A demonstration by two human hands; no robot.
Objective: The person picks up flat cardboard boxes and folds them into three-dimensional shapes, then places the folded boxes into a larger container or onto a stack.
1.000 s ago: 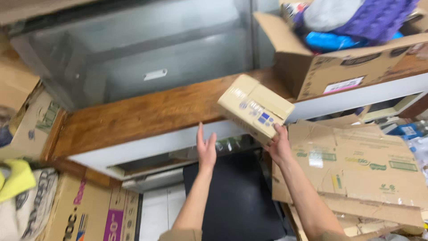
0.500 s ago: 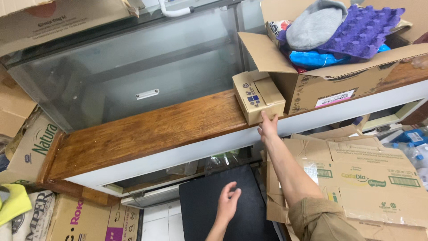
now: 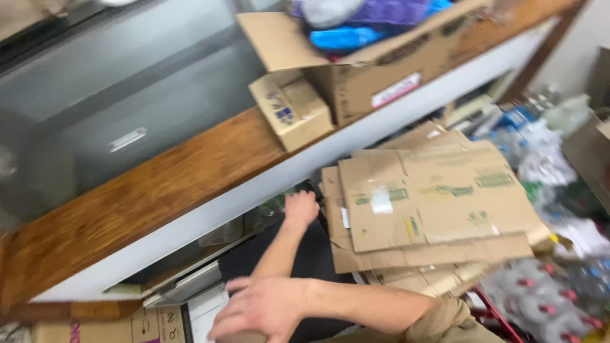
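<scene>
Small cardboard box point(image 3: 291, 109) sat on the wooden ledge point(image 3: 159, 190), touching the bigger open carton point(image 3: 381, 76). Both hands were low and empty: left hand point(image 3: 300, 208) loosely curled near the flattened cardboard stack point(image 3: 432, 203), right hand point(image 3: 260, 311) fingers spread. Regrip should take two hands from underneath, I'd judge.

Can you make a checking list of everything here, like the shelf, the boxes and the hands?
Surface: long brown wooden shelf with a white front edge.
Job's things: stack of flattened brown cardboard sheets below the shelf, its left edge beside the left hand.
Clutter: small closed tan cardboard box on the shelf, against a big open cardboard box stuffed with purple and blue things.
Grippers: left hand raised under the shelf, blurred; right hand low, fingers spread.
Cables: nothing seen.
Surroundings: grey glass-fronted case behind; wrapped plastic bottles at right.
</scene>
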